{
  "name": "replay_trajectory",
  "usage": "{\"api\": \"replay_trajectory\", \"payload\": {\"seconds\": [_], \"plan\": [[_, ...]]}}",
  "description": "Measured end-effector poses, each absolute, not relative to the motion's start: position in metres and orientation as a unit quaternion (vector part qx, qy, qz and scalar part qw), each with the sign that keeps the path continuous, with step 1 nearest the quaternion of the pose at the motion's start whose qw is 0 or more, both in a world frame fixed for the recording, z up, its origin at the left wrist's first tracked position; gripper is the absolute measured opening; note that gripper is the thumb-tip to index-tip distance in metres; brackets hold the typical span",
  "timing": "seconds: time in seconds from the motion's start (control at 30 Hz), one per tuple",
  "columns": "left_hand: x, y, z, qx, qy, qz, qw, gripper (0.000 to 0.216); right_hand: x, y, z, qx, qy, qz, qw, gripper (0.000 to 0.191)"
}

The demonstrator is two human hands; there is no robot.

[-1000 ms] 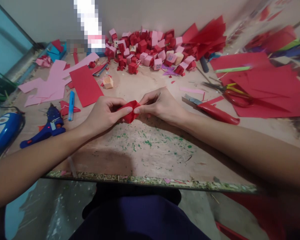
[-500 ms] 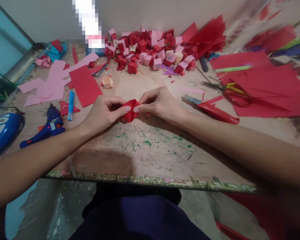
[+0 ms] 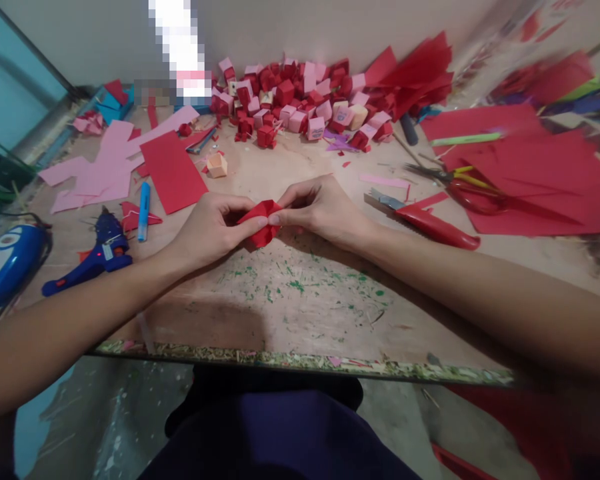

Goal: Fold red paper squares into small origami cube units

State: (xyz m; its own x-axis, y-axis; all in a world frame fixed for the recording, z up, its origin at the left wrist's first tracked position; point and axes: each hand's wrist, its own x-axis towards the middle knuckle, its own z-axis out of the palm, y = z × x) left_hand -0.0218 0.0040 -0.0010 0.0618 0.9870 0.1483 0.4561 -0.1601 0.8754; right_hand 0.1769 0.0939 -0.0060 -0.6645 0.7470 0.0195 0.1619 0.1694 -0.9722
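A small folded piece of red paper (image 3: 261, 221) sits between both my hands, just above the wooden table (image 3: 300, 307). My left hand (image 3: 211, 227) pinches its left side with thumb and fingers closed. From the right, my right hand (image 3: 319, 207) grips its other side, fingertips pressed on the fold. Part of the paper is hidden by my fingers.
A heap of red and pink paper cubes (image 3: 300, 100) lies at the back. Red sheets (image 3: 535, 173), scissors (image 3: 455, 180) and a red-handled cutter (image 3: 425, 223) lie to the right. To the left are pink paper (image 3: 100, 167), a red sheet (image 3: 173, 170), a blue marker (image 3: 143, 210) and a blue glue gun (image 3: 93, 253).
The red paper has shifted slightly between my fingertips as they work the fold. Both hands stay in the same place.
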Motion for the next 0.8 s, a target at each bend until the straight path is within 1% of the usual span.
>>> {"api": "replay_trajectory", "payload": {"seconds": [0.27,0.47,0.63,0.8], "plan": [[-0.0224,0.0044,-0.0011,0.634,0.548,0.402,0.368,0.017,0.1781,0.0947,-0.0049,-0.313,-0.717,0.567,0.256,0.023],[-0.0208,0.0048,-0.0009,0.633,0.553,0.4,0.365,0.016,0.1782,0.0962,-0.0044,-0.309,-0.721,0.568,0.248,0.023],[-0.0216,0.0053,-0.001,0.642,0.555,0.385,0.363,0.022,0.1777,0.0909,-0.0025,-0.277,-0.689,0.613,0.271,0.018],[-0.0215,0.0067,0.0005,0.654,0.565,0.365,0.347,0.013,0.1781,0.089,-0.0016,-0.286,-0.688,0.604,0.282,0.014]]}}
